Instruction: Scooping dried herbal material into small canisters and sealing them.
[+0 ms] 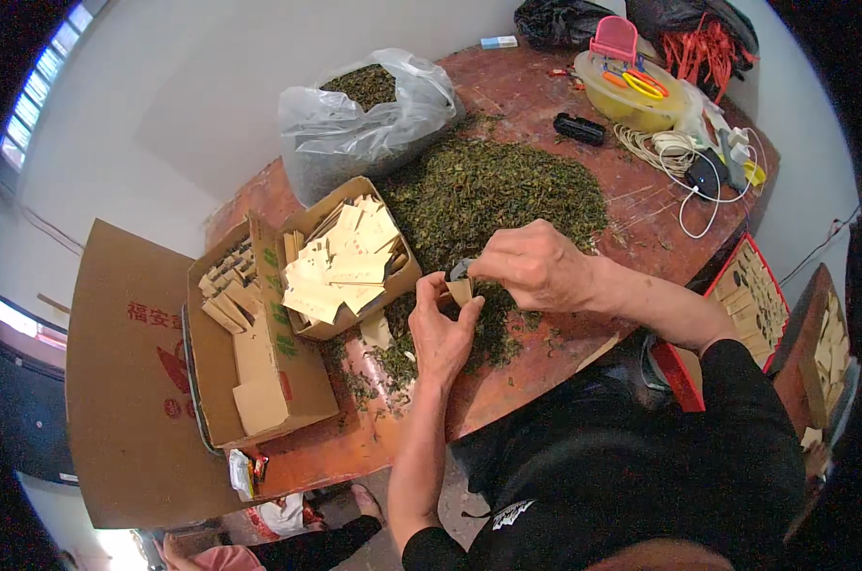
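My left hand (445, 332) holds a small brown paper packet (461, 291) upright between thumb and fingers. At the packet's mouth, my right hand (534, 268) pinches a small grey object (460, 270), too covered to name. Both hands are over the near edge of a wide heap of dried leaves (502, 193), which look like tea. Left of them stands a cardboard box (409, 275) piled with loose flat paper packets (349, 264). Beside it, a larger open carton (316, 400) holds rows of upright packets (224, 285).
A clear plastic bag (366, 135) of leaves stands behind the boxes. At the back right are a plastic tub (634, 107), scissors (641, 84), a black object (579, 129) and cables (716, 200). Red box (730, 307) of packets stands right; another person's foot (366, 501) shows below.
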{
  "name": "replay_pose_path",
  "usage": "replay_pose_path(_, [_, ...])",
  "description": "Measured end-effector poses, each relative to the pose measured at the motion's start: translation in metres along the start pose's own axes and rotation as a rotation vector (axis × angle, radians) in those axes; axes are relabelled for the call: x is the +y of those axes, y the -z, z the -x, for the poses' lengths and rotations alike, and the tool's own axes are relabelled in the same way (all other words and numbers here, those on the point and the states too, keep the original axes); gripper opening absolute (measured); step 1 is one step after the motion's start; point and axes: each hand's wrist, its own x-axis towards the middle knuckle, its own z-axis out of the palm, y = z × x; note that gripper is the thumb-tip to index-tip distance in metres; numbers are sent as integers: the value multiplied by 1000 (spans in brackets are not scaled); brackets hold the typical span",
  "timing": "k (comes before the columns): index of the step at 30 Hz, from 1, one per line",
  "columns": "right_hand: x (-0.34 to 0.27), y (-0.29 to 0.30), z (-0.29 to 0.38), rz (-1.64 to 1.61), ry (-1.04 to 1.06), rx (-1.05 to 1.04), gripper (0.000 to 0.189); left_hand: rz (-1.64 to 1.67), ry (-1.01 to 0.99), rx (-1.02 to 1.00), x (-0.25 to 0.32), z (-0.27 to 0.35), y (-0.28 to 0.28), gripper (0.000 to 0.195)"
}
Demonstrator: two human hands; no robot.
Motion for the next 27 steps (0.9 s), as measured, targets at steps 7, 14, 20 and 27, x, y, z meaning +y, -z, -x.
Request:
replay_pose_path(7, [0, 15, -10, 1, 25, 148, 27, 51, 4, 13, -6, 1, 0, 45])
replay_pose_path(14, [4, 7, -4, -15, 28, 35, 22, 72, 6, -6, -6, 0, -1, 44])
replay_pose_path(20, [1, 9, -5, -36, -2, 27, 20, 44, -14, -10, -3, 0, 1, 46])
replay_pose_path(27, [-2, 7, 0, -42, -13, 105, 21, 12, -24, 9, 6, 2, 3, 49])
